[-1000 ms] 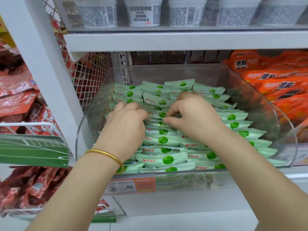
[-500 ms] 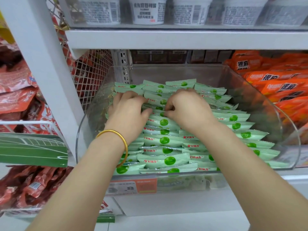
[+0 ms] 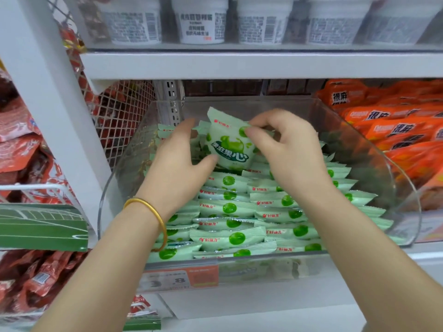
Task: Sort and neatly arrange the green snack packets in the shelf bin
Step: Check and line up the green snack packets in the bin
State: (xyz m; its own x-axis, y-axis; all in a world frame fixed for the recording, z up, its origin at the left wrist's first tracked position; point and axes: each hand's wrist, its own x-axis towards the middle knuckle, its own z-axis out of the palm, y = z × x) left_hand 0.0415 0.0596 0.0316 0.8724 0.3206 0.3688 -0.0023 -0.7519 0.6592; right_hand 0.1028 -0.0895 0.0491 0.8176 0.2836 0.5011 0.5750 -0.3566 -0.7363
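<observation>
**Grip, right:** the right hand pinches the upper right edge of one green snack packet between thumb and forefinger; the other fingers are curled loosely behind.

**Grip, left:** the left hand grasps the same packet. Its thumb is against the lower left corner and its fingers curve round behind the left side. A gold bangle sits on this wrist.

**Item held:** the packet is pale green with a darker green fruit picture and white lettering. It is upright with its face to the viewer, above the back half of the bin's contents and clear of the rows below.

**Stock in bin:** the remaining green packets lie flat and overlapping in rows that run front to back. Each shows a green dot and a small red logo. The rows nearest the front are the most even.

**Container:** a clear plastic bin with a curved front, standing on a white shelf. An orange price tag is fixed below its front wall.

**Surroundings:**
- Orange packets are just beside the bin on the right.
- White wire mesh and red packets are on the left.
- A green printed card is at lower left.
- White tubs stand in a row on the shelf above.
</observation>
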